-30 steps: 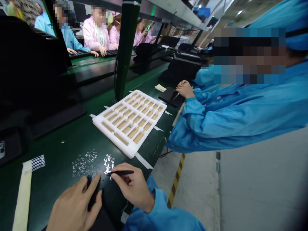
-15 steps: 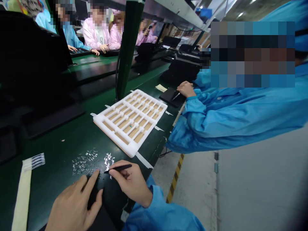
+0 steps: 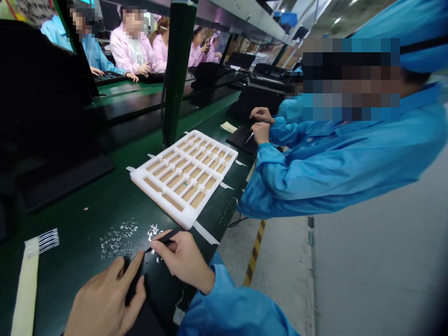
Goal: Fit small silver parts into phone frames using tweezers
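Metal parts [image 3: 119, 240] on green workbench [image 3: 70, 219]

Factory assembly line, indoors: long green benches [image 3: 70, 261] in rows, with a green steel post [image 3: 177, 70] and overhead metal shelving [image 3: 245, 18]. Blue smocks [image 3: 332, 172] and pink smocks [image 3: 129, 51] with matching caps all along the line. White foam trays [image 3: 138, 175], tiny metal parts [image 3: 119, 238] on the bench, and striped safety tape [image 3: 254, 252] on the floor.

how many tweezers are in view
2: the black tweezers in the right hand, and other tweezers on the black mat beside a co-worker's hand; more may be hidden.
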The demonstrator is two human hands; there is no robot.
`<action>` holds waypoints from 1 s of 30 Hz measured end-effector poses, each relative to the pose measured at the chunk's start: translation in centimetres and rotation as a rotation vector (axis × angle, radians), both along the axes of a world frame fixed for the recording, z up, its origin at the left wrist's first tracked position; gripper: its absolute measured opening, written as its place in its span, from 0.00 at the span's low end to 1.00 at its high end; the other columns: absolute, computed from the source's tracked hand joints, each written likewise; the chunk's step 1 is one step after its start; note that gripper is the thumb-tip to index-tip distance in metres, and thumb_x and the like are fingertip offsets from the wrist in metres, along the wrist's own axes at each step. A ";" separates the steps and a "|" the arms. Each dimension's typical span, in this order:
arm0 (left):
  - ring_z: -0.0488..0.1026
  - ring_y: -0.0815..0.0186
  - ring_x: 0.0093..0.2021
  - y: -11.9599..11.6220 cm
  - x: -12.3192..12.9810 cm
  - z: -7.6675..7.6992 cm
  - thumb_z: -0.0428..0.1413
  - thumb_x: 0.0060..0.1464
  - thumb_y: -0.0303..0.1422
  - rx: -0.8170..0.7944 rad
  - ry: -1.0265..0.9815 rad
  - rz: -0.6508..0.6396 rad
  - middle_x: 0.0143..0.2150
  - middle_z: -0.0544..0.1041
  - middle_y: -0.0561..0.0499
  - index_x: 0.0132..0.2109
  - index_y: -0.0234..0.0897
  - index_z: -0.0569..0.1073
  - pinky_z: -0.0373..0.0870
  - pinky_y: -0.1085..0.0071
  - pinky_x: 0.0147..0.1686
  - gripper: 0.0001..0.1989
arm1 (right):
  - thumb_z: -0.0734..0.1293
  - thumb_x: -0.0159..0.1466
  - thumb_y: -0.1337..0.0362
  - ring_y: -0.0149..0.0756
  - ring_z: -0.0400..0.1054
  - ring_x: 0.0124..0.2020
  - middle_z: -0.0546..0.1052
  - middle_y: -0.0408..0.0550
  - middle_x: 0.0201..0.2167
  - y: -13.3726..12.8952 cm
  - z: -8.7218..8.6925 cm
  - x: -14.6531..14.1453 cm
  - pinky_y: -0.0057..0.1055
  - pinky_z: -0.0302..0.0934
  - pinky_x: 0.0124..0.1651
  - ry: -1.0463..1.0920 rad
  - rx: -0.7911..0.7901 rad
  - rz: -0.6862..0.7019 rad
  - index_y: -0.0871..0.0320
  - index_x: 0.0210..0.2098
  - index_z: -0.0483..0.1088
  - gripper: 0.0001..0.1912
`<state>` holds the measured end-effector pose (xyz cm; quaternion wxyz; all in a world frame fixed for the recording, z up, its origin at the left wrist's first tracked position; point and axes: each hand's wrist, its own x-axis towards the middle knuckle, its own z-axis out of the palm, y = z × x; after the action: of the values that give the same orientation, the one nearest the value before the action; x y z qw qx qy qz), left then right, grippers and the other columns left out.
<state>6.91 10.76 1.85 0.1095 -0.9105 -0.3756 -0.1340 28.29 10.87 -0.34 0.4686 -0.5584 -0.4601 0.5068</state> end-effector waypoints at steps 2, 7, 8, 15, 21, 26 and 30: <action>0.74 0.69 0.21 0.0 0.0 -0.2 0.46 0.72 0.33 0.011 0.019 0.018 0.36 0.77 0.51 0.61 0.38 0.79 0.68 0.70 0.21 0.20 | 0.73 0.67 0.57 0.30 0.68 0.19 0.80 0.45 0.26 -0.5 -0.1 0.1 0.25 0.61 0.21 -0.009 0.045 -0.042 0.61 0.39 0.83 0.12; 0.74 0.67 0.21 -0.1 0.3 -0.4 0.46 0.72 0.34 0.027 0.046 0.030 0.36 0.77 0.52 0.61 0.39 0.79 0.68 0.69 0.22 0.21 | 0.72 0.69 0.63 0.35 0.77 0.30 0.84 0.52 0.36 -2.1 -0.4 0.6 0.27 0.69 0.29 -0.130 0.255 -0.116 0.60 0.39 0.84 0.08; 0.75 0.67 0.21 -0.1 0.3 -0.4 0.46 0.72 0.34 0.028 0.046 0.030 0.35 0.77 0.52 0.61 0.38 0.78 0.68 0.68 0.22 0.21 | 0.72 0.69 0.63 0.35 0.77 0.30 0.84 0.52 0.37 -2.2 -0.5 0.7 0.27 0.68 0.29 -0.152 0.274 -0.110 0.59 0.40 0.84 0.08; 0.74 0.67 0.21 -0.4 0.3 -0.1 0.46 0.73 0.35 0.044 0.032 0.042 0.34 0.76 0.53 0.65 0.36 0.73 0.66 0.67 0.23 0.21 | 0.72 0.69 0.64 0.36 0.79 0.32 0.85 0.52 0.37 -2.0 -0.5 0.7 0.27 0.69 0.30 -0.191 0.299 -0.080 0.59 0.40 0.85 0.08; 0.75 0.66 0.21 -0.3 0.1 -0.2 0.45 0.73 0.36 0.018 -0.002 0.047 0.33 0.77 0.54 0.65 0.33 0.70 0.67 0.67 0.23 0.21 | 0.73 0.68 0.61 0.33 0.74 0.23 0.83 0.48 0.30 -0.6 -0.5 0.1 0.26 0.65 0.24 -0.047 0.110 -0.069 0.60 0.38 0.83 0.09; 0.80 0.65 0.25 -0.1 0.0 -0.6 0.45 0.73 0.37 0.030 -0.006 0.045 0.36 0.81 0.51 0.63 0.32 0.69 0.70 0.67 0.25 0.20 | 0.73 0.68 0.60 0.28 0.64 0.15 0.77 0.42 0.21 0.3 -0.4 -0.1 0.24 0.56 0.17 -0.046 0.089 -0.053 0.61 0.38 0.82 0.10; 0.81 0.64 0.26 -0.2 0.0 -0.4 0.45 0.73 0.36 0.017 -0.012 0.042 0.36 0.81 0.51 0.64 0.33 0.69 0.71 0.67 0.25 0.19 | 0.73 0.69 0.59 0.30 0.69 0.19 0.82 0.47 0.28 -0.3 -0.9 0.0 0.25 0.61 0.21 -0.039 0.109 -0.087 0.61 0.40 0.83 0.11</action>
<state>6.92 10.51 1.40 0.1176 -0.9007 -0.3940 -0.1405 28.25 10.62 -1.20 0.5107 -0.5613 -0.4716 0.4490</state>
